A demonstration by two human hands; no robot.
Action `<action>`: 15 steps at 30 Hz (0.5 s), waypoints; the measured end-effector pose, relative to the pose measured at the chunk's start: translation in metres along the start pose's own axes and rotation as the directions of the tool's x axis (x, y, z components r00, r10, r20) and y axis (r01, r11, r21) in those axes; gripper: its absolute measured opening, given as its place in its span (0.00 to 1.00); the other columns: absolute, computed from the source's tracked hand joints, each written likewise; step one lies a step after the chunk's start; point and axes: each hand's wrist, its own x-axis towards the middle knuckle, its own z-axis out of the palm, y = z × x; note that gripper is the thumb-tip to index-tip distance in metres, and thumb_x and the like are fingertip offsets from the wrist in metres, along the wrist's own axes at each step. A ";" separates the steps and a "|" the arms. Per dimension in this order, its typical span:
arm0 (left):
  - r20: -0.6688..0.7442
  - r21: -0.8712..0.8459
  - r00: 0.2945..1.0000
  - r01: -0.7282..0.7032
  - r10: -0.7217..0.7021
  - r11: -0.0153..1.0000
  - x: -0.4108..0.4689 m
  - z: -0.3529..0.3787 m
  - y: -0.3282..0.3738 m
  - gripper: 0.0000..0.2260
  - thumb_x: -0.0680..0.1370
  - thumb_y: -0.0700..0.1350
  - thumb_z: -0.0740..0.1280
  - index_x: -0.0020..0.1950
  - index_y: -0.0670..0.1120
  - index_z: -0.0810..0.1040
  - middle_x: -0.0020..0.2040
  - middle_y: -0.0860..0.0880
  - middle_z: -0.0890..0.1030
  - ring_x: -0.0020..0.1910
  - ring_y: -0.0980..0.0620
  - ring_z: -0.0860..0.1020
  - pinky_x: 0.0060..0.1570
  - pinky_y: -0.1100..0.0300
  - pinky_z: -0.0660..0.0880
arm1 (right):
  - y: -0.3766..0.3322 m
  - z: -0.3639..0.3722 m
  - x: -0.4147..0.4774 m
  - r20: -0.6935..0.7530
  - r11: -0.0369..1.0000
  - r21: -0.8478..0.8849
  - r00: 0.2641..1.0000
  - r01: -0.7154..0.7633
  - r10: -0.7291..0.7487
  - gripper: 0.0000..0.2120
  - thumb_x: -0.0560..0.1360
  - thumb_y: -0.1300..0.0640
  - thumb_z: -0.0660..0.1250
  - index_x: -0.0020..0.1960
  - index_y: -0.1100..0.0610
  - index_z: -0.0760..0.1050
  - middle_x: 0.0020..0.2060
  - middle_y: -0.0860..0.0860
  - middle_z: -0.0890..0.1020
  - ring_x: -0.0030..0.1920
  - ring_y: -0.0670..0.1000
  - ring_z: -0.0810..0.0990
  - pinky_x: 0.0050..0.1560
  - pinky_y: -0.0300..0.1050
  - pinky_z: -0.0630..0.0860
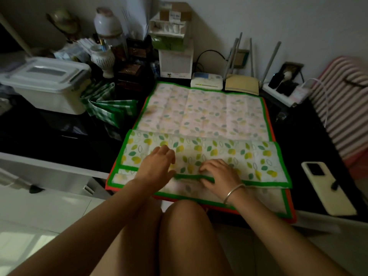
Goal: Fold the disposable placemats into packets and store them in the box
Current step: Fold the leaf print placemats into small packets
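Head view is showing me the placemat (205,114) lying spread across the dark table (59,140). Its green border is running square to me, and its near part is turned over into a folded strip (258,156) with the brighter lemon print facing up. The far edge is sitting just in front of a router (242,84) and a small white device (206,80), so I'm finding little room there. To the left, bare table is lying open between the mat and the white lidded box (45,84), with green-checked folded sheets (107,106) sitting just beside the box. To the right, a phone (326,188) is lying near the strip's end, apart from it. The near edge is overhanging the table front above the knees (179,216), with an orange-edged mat (291,216) peeking out beneath.

The left hand (157,166) is resting on the strip left of middle, fingers loose and slightly spread, holding nothing. The right hand (219,174), a bracelet (233,193) on its wrist, is lying just beside it. Its fingers are curling on top and its thumb is tucking in at the strip's green edge, pinching that edge. Both hands are sitting at the near middle of the mat, well apart from the box.
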 end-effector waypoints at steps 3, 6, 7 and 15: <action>0.141 0.043 0.988 -0.074 0.068 0.996 0.005 0.009 -0.008 0.20 0.76 0.56 0.69 0.65 0.51 0.71 0.64 0.51 0.71 0.63 0.50 0.70 0.56 0.55 0.74 | 0.006 0.004 -0.010 0.029 0.999 0.015 0.999 0.037 -0.038 0.19 0.73 0.45 0.70 0.61 0.50 0.76 0.64 0.46 0.75 0.67 0.48 0.69 0.70 0.45 0.63; 0.176 0.059 0.975 -0.150 0.137 0.987 0.011 0.011 -0.014 0.21 0.76 0.59 0.68 0.65 0.53 0.72 0.63 0.52 0.73 0.61 0.50 0.71 0.57 0.52 0.74 | 0.014 0.007 -0.014 0.021 0.999 0.005 0.999 0.042 -0.043 0.17 0.73 0.49 0.70 0.62 0.48 0.77 0.65 0.45 0.75 0.69 0.49 0.69 0.72 0.50 0.63; 0.168 0.054 0.972 -0.173 0.162 0.983 0.013 0.012 -0.015 0.20 0.75 0.59 0.68 0.65 0.54 0.73 0.63 0.52 0.74 0.60 0.51 0.72 0.56 0.52 0.74 | 0.016 0.010 -0.015 -0.002 0.999 0.003 0.999 0.043 -0.043 0.16 0.72 0.51 0.72 0.59 0.49 0.79 0.64 0.46 0.77 0.67 0.51 0.71 0.70 0.53 0.66; -0.027 0.077 0.958 -0.284 0.287 0.956 0.011 0.021 -0.018 0.09 0.73 0.50 0.66 0.47 0.49 0.83 0.50 0.49 0.83 0.48 0.46 0.81 0.35 0.53 0.79 | 0.013 0.017 -0.004 -0.196 0.993 -0.064 0.975 0.097 -0.107 0.13 0.63 0.56 0.80 0.46 0.53 0.83 0.50 0.49 0.84 0.54 0.53 0.82 0.55 0.50 0.79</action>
